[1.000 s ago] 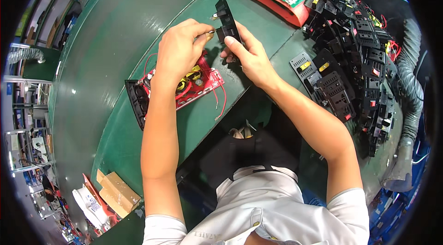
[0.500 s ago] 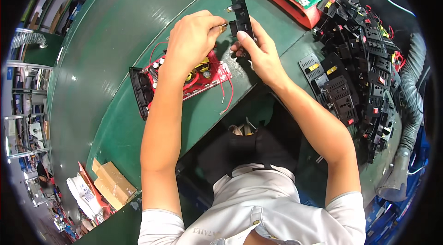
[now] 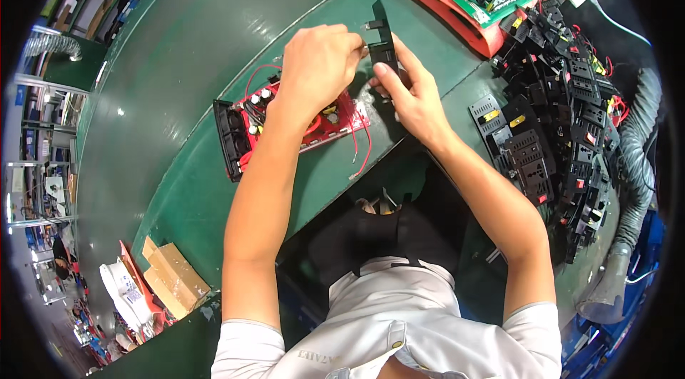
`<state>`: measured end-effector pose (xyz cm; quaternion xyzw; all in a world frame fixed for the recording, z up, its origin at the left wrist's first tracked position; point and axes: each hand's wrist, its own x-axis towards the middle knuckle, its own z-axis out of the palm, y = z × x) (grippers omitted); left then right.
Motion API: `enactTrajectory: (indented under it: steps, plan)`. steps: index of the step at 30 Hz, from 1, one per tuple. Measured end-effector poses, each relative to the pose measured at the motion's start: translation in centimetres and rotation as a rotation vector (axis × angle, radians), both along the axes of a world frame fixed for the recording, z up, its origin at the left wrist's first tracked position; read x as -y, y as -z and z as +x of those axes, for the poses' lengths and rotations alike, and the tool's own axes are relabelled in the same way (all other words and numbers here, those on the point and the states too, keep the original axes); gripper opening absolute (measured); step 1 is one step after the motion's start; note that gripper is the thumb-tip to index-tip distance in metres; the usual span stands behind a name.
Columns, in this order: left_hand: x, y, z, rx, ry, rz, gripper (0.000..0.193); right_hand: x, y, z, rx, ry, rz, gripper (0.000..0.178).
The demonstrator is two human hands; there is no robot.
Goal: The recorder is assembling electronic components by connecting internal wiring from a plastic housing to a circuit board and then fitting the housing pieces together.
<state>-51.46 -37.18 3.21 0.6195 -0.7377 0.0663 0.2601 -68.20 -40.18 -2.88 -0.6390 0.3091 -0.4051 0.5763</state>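
Note:
In my right hand (image 3: 415,93) is a black plastic end panel (image 3: 383,33), held upright and seen nearly edge-on, with small parts sticking out of its left face. My left hand (image 3: 322,65) is closed, its fingertips pinched together against that face. Whatever lies between them is too small and hidden to make out. Beneath my left wrist, an open electronic unit with a red circuit board (image 3: 344,128) rests on the bench. A black end piece (image 3: 229,138) closes off its left side, and a loose red wire (image 3: 369,145) trails from its right end.
Many black panels (image 3: 581,122) lie heaped on the right, beside a grey flexible duct (image 3: 637,150). At the back right, green boards (image 3: 492,16) sit on a red-orange tray (image 3: 449,13). An open cardboard box (image 3: 175,280) stands at the lower left of the green bench (image 3: 185,200).
The panel has turned more edge-on in my right hand. My left hand stays pinched at its face, knuckles turned further over. The whole view has shifted slightly.

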Motion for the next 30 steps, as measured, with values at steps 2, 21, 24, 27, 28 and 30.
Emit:
enactTrajectory:
  steps: [2,21,24,27,28,30]
  plan:
    - [-0.1,-1.2,0.2,-0.074,-0.037,0.242,0.021,1.0,0.4,-0.6,-0.039,-0.044,-0.103,0.055]
    - [0.2,-2.1,2.8,-0.992,-0.063,0.196,0.028,0.7,0.4,0.0,0.123,-0.14,0.041,0.063]
    - [0.4,-1.8,3.5,-1.15,0.011,0.289,0.027,0.5,0.0,0.0,0.092,-0.145,0.047,0.063]
    - [0.3,-1.5,4.3,-1.363,0.141,0.447,0.027,0.5,-0.2,-0.2,0.099,-0.166,0.05,0.062]
    - [0.2,-1.5,4.3,-1.5,0.219,0.547,0.027,0.6,-0.3,-0.2,0.106,-0.182,0.049,0.061]
    - [0.2,-1.4,4.3,-1.527,0.24,0.565,0.026,0.7,-0.1,-0.2,0.147,-0.19,0.07,0.061]
